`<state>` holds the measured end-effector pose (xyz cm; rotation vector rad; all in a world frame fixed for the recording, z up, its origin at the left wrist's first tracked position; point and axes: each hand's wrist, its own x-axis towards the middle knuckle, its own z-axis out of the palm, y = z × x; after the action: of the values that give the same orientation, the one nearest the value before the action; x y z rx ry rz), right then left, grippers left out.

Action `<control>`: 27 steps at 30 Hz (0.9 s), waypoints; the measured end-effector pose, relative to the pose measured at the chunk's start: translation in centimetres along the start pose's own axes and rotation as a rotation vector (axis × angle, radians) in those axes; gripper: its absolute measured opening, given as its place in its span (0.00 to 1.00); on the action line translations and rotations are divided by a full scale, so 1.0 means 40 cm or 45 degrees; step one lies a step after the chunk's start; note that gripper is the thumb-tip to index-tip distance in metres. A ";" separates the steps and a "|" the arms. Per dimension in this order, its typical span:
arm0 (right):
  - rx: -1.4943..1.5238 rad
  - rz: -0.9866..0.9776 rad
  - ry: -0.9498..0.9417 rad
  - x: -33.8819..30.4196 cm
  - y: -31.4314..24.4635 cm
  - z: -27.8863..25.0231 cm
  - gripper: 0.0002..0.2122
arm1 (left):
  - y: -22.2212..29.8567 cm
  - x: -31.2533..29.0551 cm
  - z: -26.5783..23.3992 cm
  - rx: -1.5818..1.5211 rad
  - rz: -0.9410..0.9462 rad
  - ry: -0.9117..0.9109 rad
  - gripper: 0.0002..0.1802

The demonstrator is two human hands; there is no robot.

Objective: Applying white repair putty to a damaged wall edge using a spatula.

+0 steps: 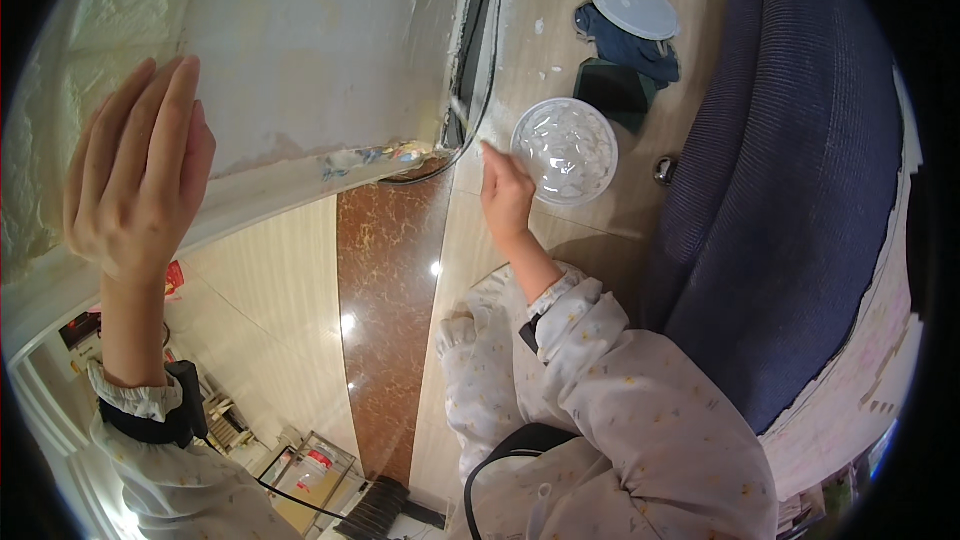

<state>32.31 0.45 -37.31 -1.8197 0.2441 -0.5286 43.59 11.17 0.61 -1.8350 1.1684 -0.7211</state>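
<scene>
My left hand (140, 175) lies flat against the pale wall (300, 50), fingers stretched out and holding nothing. Beside a dark vertical gap (474, 50) at the wall's edge, my right hand (508, 195) is closed, thumb side toward the wall. From its fingers a slim pale tool (463, 115) seems to reach to that edge; it is too blurred to name. Just right of this hand stands a round white tub (565, 152) of glossy white paste. Chipped, stained plaster (400, 153) shows along the wall's lower corner.
Beyond the tub are a dark green box (612, 90), a blue cloth (630, 50) and a white lid (635, 8) on it. A dark blue ribbed sofa (800, 190) bounds the right side. A black cable (490, 80) runs along the wall edge. White specks dot the floor.
</scene>
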 end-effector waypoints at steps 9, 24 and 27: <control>-0.190 0.055 0.183 0.358 0.041 0.151 0.11 | 0.012 0.002 0.001 0.033 0.008 0.031 0.10; -0.018 0.116 -0.035 0.017 -0.037 0.015 0.12 | -0.003 -0.006 0.002 0.051 0.017 0.043 0.08; -0.116 0.097 0.254 0.135 -0.036 0.039 0.11 | 0.000 -0.009 0.004 0.057 0.019 0.063 0.08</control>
<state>37.64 -0.06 -35.06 -1.8385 0.4779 -0.6548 43.57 11.56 0.51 -1.7786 1.1873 -0.7818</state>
